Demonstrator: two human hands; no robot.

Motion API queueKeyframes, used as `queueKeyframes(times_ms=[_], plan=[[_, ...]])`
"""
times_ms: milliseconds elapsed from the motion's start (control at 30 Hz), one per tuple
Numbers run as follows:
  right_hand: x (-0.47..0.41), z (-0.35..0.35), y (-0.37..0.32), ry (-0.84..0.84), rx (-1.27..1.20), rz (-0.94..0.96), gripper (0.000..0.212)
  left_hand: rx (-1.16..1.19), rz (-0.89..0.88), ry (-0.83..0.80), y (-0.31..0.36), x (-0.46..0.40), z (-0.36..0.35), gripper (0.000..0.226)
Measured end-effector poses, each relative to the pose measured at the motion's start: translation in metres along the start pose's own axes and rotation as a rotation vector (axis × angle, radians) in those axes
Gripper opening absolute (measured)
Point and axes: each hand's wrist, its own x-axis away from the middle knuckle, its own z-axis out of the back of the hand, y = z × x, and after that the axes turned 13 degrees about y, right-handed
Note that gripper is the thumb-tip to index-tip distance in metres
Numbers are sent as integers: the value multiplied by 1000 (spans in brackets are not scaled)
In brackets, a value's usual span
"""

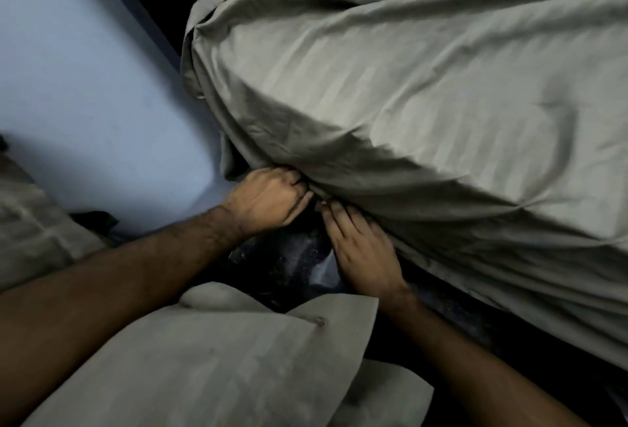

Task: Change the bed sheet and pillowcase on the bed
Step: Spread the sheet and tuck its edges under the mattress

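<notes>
A grey-green striped bed sheet [390, 80] covers the mattress and drapes over its near corner. My left hand [268, 197] grips a bunch of the sheet's edge under that corner, fingers curled. Just to its right, my right hand [365, 250] lies with straight fingers against the lower fold of the sheet, fingertips tucked toward the gap below the mattress. A pillow [221, 358] in a matching grey-green case lies below my arms, at the bottom of the view.
A pale blue wall [85, 87] stands to the left of the bed. Dark floor or bed base [289, 267] shows between my hands and the pillow. More grey-green cloth [30, 222] lies at the far left edge.
</notes>
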Motion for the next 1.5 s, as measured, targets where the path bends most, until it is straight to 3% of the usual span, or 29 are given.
queueKeyframes(times_ms=[100, 233, 367, 433, 567, 867, 1033, 1200, 1367, 1500], plan=[[3, -5, -4, 17, 49, -20, 66, 40, 107, -77, 5, 2, 3, 45], [3, -11, -3, 73, 89, -6, 63, 112, 40, -121, -4, 14, 0, 51], [6, -18, -5, 82, 152, 21, 64, 136, 61, -98, -1, -1, 4, 26], [8, -21, -3, 85, 157, 17, 65, 113, 85, -194, 2, -10, 3, 17], [12, -27, 1, 116, 177, 46, 65, 9, 132, -375, 0, -13, 3, 24], [15, -29, -5, 175, 174, 8, 58, 104, 279, -266, 12, -4, -6, 24], [4, -29, -20, 132, 211, -106, 62, 139, 243, -228, 19, 0, -16, 60], [-21, -31, -34, 72, 169, -254, 67, 216, 389, -205, 18, 9, -30, 48], [-37, -37, -23, 54, 67, -376, 68, 178, 451, -8, 25, 10, -33, 54], [-38, -31, -23, 28, 67, -362, 68, 139, 317, -165, 1, 2, -29, 59]])
